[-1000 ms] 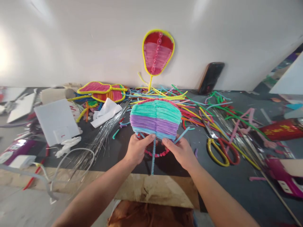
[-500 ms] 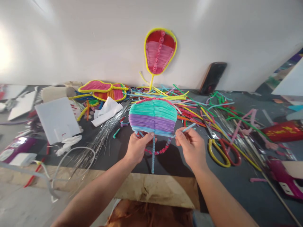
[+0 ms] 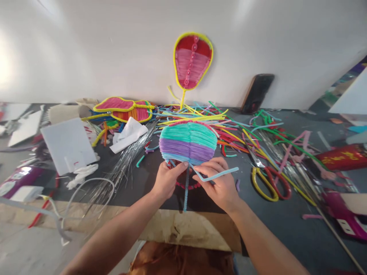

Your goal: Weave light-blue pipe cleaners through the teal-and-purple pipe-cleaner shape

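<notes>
A striped pipe-cleaner fan [image 3: 188, 142], green above purple above light blue, is held over the table, its lower part open inside a red frame. My left hand [image 3: 169, 177] pinches it at the lower left, thumb on the centre stem. From the bottom of the stripes a loose light-blue pipe cleaner [image 3: 220, 174] runs out to the right, with a bend in it. My right hand [image 3: 219, 183] is at the fan's lower right, fingers curled behind that pipe cleaner; their exact grip is partly hidden. A twisted blue stem [image 3: 186, 193] hangs down between my hands.
A finished pink and red fan [image 3: 192, 63] leans on the white wall beside a phone [image 3: 258, 93]. Loose pipe cleaners [image 3: 197, 114] are heaped behind my work. Scissors [image 3: 265, 179] lie right, silver wires [image 3: 123, 160] left, with a white card [image 3: 69, 145] and purple glue guns [image 3: 348, 214] further out.
My right hand has moved left and down toward the centre stem. The loose blue pipe cleaner now bends sharply in front of its fingers. The fan has shifted slightly right.
</notes>
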`<action>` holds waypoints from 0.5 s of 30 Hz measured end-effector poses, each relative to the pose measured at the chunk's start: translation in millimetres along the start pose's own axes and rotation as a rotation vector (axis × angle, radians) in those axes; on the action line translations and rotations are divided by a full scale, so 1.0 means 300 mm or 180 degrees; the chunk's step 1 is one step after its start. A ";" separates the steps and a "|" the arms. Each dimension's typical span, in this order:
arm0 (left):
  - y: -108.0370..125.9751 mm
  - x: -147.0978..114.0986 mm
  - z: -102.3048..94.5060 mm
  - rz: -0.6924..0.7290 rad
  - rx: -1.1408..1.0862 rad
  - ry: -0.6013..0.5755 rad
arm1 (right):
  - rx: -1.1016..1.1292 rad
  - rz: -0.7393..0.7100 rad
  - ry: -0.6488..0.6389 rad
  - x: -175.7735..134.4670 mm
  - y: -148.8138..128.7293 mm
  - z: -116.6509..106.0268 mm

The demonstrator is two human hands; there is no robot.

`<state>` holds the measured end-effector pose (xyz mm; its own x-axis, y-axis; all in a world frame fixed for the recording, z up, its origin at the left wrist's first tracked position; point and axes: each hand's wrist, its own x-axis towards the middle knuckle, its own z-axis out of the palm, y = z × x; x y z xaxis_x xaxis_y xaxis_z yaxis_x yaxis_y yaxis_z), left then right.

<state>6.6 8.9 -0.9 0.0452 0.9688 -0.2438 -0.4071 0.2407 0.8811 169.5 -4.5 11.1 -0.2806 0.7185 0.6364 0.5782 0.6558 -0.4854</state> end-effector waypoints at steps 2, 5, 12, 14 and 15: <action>-0.007 -0.003 0.001 0.0055 0.0038 -0.0054 | -0.0122 0.0020 0.0173 -0.001 -0.002 0.001; -0.016 -0.005 0.005 0.0104 0.0109 -0.0131 | -0.0371 0.0089 0.0327 -0.006 -0.002 0.002; -0.019 -0.013 0.010 0.0139 0.0310 -0.0182 | -0.0714 0.0193 0.0259 -0.016 0.006 0.006; -0.016 -0.016 0.013 0.0110 0.0353 -0.0187 | -0.0718 0.0150 0.0165 -0.016 0.004 0.004; -0.015 -0.017 0.015 0.0097 0.0370 -0.0190 | -0.0704 0.0131 0.0142 -0.015 0.002 0.003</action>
<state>12.3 3.1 -1.6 0.0901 0.9767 -0.1947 -0.3009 0.2130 0.9295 170.4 -7.1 7.4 -0.2221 0.7293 0.6471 0.7436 0.5560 -0.3714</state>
